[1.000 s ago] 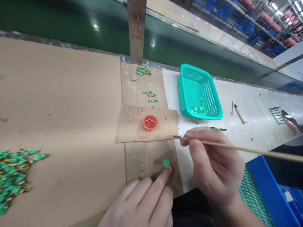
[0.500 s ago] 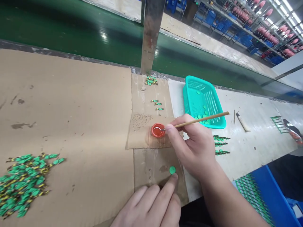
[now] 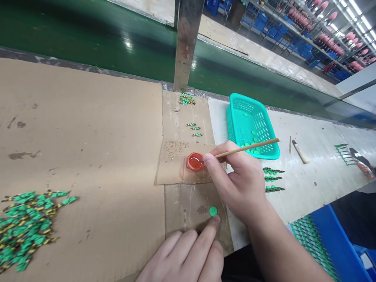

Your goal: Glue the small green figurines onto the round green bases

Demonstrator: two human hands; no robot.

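My right hand [image 3: 237,180] pinches a thin wooden stick [image 3: 246,147], whose tip dips into a small red cap of liquid [image 3: 194,161] on a cardboard scrap. My left hand [image 3: 188,256] rests at the near edge of the bench, fingers curled, its fingertip just below a small green disc [image 3: 213,211] lying on the cardboard. I cannot tell whether the finger touches the disc.
A teal plastic basket [image 3: 266,150] holding several green discs stands behind my right hand. Green-and-yellow small parts lie in a heap at the left [image 3: 26,223], and a few [image 3: 273,179] lie to the right of my hand. A metal post [image 3: 185,43] rises at the back. A blue bin [image 3: 331,243] sits at the lower right.
My right hand moved left from above the green disc and dipped the stick's tip into the red cap. My left hand stayed by the disc.
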